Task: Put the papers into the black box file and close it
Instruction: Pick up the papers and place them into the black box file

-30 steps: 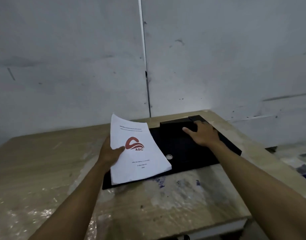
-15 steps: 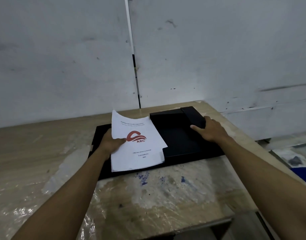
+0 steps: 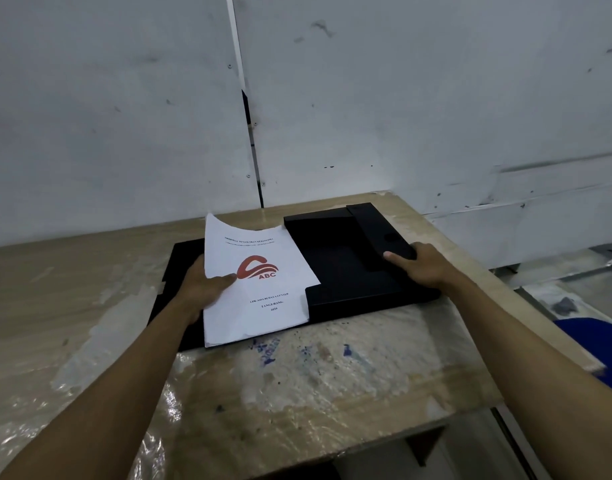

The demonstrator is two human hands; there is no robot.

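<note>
A black box file [image 3: 335,261] lies open and flat on the wooden table [image 3: 297,386], its tray on the right and its lid spread to the left. My left hand [image 3: 204,289] grips a stack of white papers [image 3: 259,299] with a red ABC logo, held over the lid part just left of the tray. My right hand [image 3: 424,265] rests on the tray's right side flap, thumb and fingers pressing on it. The papers hide part of the file's middle.
The table stands against a grey panelled wall [image 3: 366,98]; its top is covered with crinkled clear film and blue ink stains [image 3: 269,351]. Its right edge drops to the floor, where a blue object [image 3: 595,341] lies.
My right hand slid from the tray's middle to its right flap. The papers in my left hand came lower and closer to the file. The view shifted downward.
</note>
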